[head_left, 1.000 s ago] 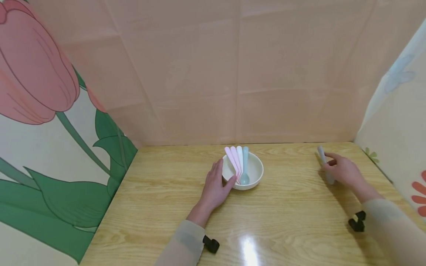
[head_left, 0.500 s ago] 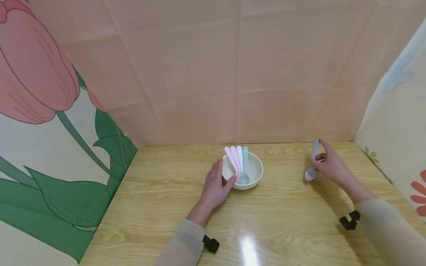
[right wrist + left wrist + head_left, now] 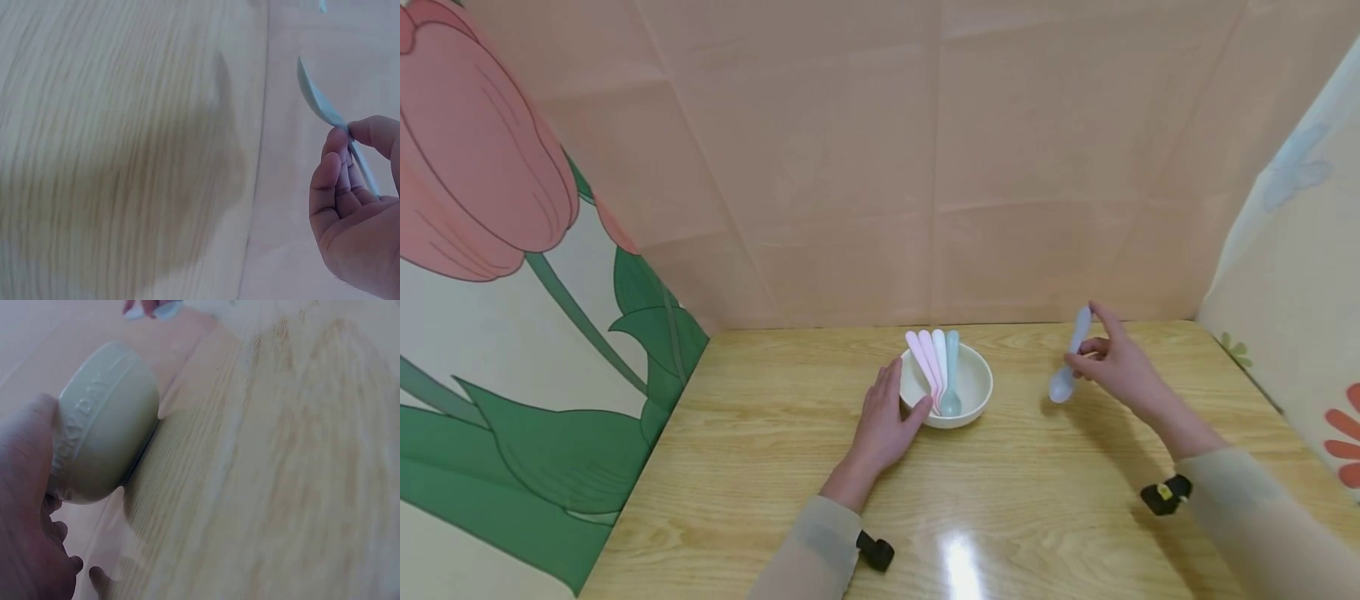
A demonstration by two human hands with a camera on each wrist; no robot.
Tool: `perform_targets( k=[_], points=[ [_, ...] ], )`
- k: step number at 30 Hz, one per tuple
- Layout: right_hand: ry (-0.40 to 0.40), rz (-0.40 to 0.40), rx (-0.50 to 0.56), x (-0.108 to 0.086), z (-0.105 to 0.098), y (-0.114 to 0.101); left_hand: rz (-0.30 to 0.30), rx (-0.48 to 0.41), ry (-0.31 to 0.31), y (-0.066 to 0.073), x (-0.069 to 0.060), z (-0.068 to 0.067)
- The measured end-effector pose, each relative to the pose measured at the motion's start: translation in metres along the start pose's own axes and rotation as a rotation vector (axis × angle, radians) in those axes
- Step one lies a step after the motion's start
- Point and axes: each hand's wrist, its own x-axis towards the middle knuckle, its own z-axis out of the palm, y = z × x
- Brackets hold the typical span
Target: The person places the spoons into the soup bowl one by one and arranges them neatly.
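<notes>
A white bowl (image 3: 967,419) stands on the wooden table. Several small spoons lean inside it: two lilac-pink spoons (image 3: 929,354), one white spoon (image 3: 940,346) and a blue-green spoon (image 3: 952,367). My left hand (image 3: 883,425) holds the bowl's left side, thumb along the near side and fingers along the far left; raised lettering shows on the bowl's wall (image 3: 106,419) in the left wrist view. To the right, my right hand (image 3: 1120,371) pinches a pale lilac spoon (image 3: 1062,385) by its handle, above the table, bowl end down and leftward.
The wooden table (image 3: 737,467) runs back to a peach cloth backdrop (image 3: 850,208). A tulip-printed panel (image 3: 490,333) borders the left, and a flower-printed panel (image 3: 1300,275) the right. Black wrist devices (image 3: 875,552) sit at both sleeves.
My right hand has lifted the lilac spoon off the table and carried it left toward the bowl, its bowl end swinging leftward. My left hand and the bowl have stayed put.
</notes>
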Motion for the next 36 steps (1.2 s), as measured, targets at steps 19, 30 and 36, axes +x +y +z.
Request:
perform_targets(
  k=[19,30,36],
  points=[
    [0.024,-0.021,0.254,0.013,0.036,-0.053,-0.008,0.008,-0.006,-0.001,0.000,0.001],
    [0.001,-0.026,0.306,0.019,0.062,-0.078,0.010,0.013,0.003,-0.001,0.000,0.001],
    [0.001,-0.044,0.303,0.024,0.077,-0.086,0.020,0.014,0.011,-0.001,0.000,0.001]
  ],
)
